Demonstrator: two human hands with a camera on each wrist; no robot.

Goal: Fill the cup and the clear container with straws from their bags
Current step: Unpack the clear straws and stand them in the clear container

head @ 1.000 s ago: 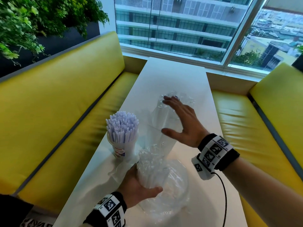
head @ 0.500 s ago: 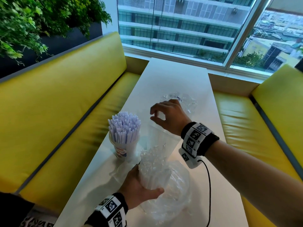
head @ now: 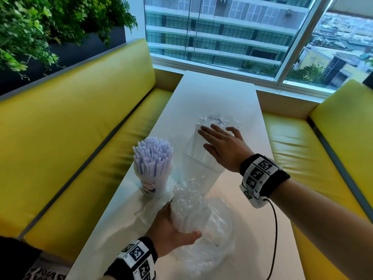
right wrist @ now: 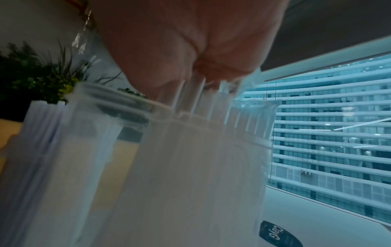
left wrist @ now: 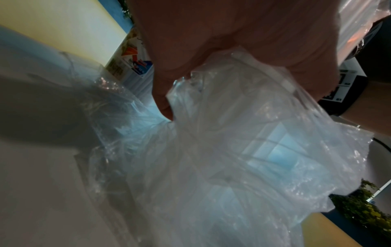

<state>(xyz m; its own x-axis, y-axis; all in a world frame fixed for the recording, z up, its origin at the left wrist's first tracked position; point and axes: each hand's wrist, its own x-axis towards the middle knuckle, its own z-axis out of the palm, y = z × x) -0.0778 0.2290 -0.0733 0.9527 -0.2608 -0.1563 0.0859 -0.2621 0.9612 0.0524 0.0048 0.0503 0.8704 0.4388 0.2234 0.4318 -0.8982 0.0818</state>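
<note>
White booth table between yellow benches. Cup at 9 o'clock, packed with straws. Clear container at centre, straws inside; right hand laid flat on them, fingers straight. Straw bag at 6 o'clock is gripped by left hand. Judged light, slippery, crushable; best held round the bundle's middle.

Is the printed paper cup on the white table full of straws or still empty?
Full. The printed paper cup stands upright, packed with pale lilac straws whose open ends rise well above its rim.
</note>
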